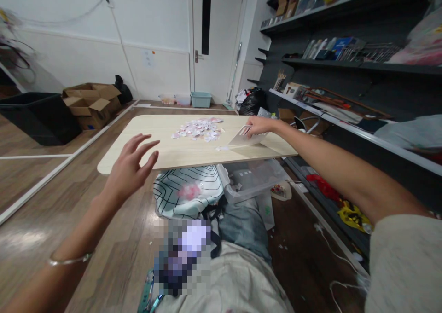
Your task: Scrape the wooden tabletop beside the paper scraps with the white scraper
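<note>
Right hand [256,126]: fingers narrow, closed on the upper part of a white card [244,140], tilted, with its lower edge down at the pale surface [162,153]. Left of these fingers: a loose pile of small whitish pieces [199,129]. Just beside the card's lower left corner: a few stray pieces [221,148]. Left hand [133,163]: fingers curved, spread wide, raised near the left front edge of the surface, with the pile to their right and farther off. Below the right fingers, under the near edge: a clear plastic box [253,177].
</note>
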A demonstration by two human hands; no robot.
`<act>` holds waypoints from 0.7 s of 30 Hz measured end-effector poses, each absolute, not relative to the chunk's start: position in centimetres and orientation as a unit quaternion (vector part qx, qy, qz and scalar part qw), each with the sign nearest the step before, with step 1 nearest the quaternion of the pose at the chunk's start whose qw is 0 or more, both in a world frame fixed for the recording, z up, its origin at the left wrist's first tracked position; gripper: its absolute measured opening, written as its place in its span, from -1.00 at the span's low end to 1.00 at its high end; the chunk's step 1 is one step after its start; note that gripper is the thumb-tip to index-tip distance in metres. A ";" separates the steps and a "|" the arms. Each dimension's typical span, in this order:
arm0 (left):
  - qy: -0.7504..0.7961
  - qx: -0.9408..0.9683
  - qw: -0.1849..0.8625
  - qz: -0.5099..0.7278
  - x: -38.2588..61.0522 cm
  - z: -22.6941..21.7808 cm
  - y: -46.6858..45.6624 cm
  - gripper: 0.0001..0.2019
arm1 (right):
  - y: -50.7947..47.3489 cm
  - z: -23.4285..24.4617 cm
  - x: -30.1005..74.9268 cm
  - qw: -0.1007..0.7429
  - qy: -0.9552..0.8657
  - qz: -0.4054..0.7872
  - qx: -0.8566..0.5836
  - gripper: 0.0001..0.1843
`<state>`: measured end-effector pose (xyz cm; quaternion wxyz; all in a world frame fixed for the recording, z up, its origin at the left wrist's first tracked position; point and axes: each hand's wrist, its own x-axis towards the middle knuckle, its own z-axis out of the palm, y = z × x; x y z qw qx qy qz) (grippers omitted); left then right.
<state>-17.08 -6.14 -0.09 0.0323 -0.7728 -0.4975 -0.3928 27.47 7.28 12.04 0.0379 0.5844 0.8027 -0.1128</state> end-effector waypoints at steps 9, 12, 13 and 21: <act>-0.593 -0.775 -0.020 -0.215 -18.1 -4.1 -2.1 -0.26 | 7.3 11.5 26.8 0.093 0.808 -0.078 0.577 -0.67; -0.597 -0.777 0.014 -0.202 -18.3 -4.7 -4.0 -0.28 | 6.8 11.7 27.3 0.110 0.818 -0.082 0.559 -0.70; -0.597 -0.777 0.021 -0.198 -18.3 -4.8 -4.2 -0.29 | 6.6 11.7 27.5 0.114 0.822 -0.086 0.552 -0.70; -0.592 -0.771 -0.016 -0.232 -18.0 -4.1 -6.7 -0.27 | 4.6 12.0 29.7 0.110 0.824 -0.107 0.545 -0.74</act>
